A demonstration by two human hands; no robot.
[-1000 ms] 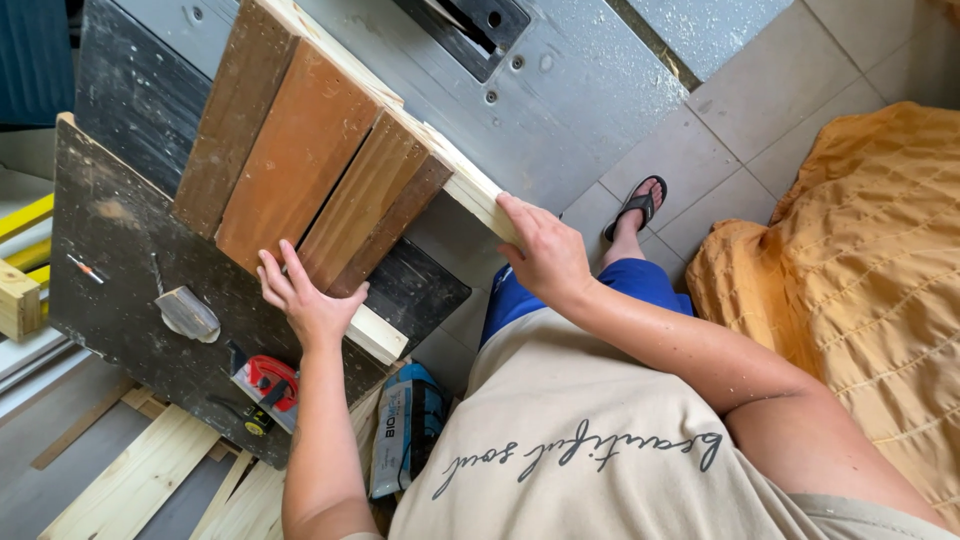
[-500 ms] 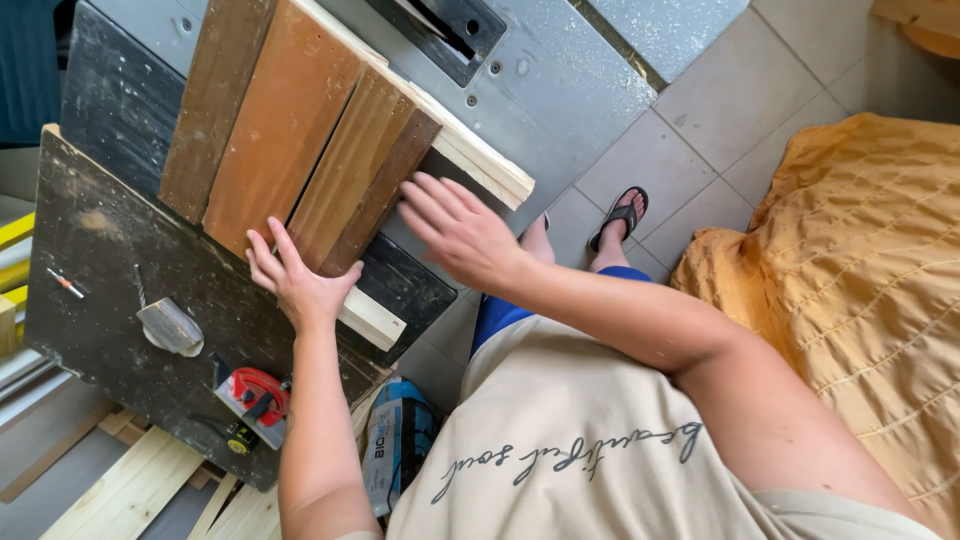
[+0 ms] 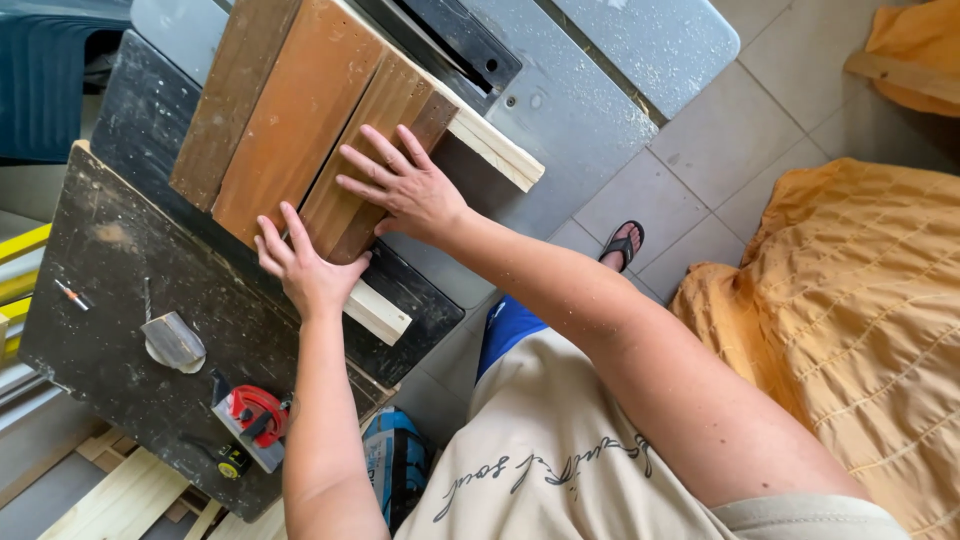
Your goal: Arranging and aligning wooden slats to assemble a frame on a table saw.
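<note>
Several brown wooden boards (image 3: 290, 120) lie side by side on a dark worktop (image 3: 110, 290), resting across pale wooden battens (image 3: 378, 312). My right hand (image 3: 400, 185) lies flat with spread fingers on the rightmost board (image 3: 375, 120). My left hand (image 3: 305, 268) presses open against the near ends of the boards, just above the short pale batten end. Neither hand holds anything.
A metal scraper (image 3: 172, 342), a red tape measure (image 3: 255, 415) and a small red-tipped tool (image 3: 72, 294) lie on the worktop. A grey table saw top (image 3: 570, 110) stands behind the boards. Orange cloth (image 3: 850, 300) covers something at right. Pale planks (image 3: 120, 500) lie below.
My right hand has left the pale batten at the right edge and come down flat on the rightmost board. My left hand has stayed at the boards' near ends.
</note>
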